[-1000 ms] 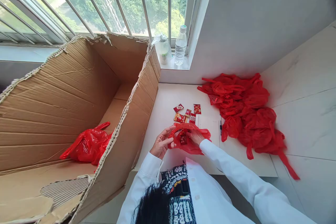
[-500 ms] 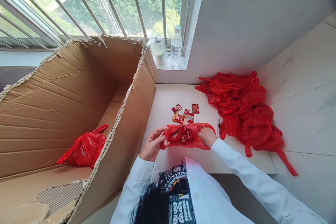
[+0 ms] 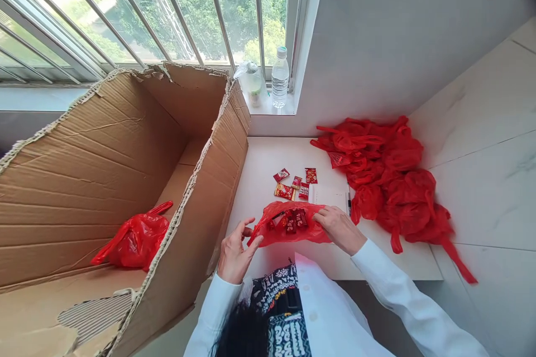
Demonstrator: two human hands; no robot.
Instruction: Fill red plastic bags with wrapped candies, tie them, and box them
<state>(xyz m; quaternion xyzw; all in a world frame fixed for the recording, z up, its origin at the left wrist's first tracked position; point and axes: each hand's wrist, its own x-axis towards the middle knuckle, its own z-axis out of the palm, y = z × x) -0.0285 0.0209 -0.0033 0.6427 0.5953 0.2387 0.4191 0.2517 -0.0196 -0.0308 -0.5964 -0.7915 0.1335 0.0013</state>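
Low over the white table lies a red plastic bag (image 3: 314, 234) with its mouth spread wide. Several small red wrapped packets (image 3: 295, 221) show inside it. At the bag's left end is my left hand (image 3: 235, 250), the bag's edge caught between its thumb and fingers. My right hand (image 3: 342, 230) has its fingers closed on the rim at the right end. Just beyond the bag, several loose red packets (image 3: 285, 191) lie on the table, one of them longer with gold on it.
A tall open cardboard box (image 3: 218, 178) stands at the left, with a tied red bag (image 3: 136, 240) inside. Red plastic bags (image 3: 389, 178) are heaped at the right. A sheet of paper (image 3: 330, 195) and a pen (image 3: 349, 202) lie on the table (image 3: 263, 150). A water bottle (image 3: 280, 81) stands on the sill.
The bag's mouth has spread wider and its left end has shifted left with my left hand. My right hand has moved from over the bag to its right rim.
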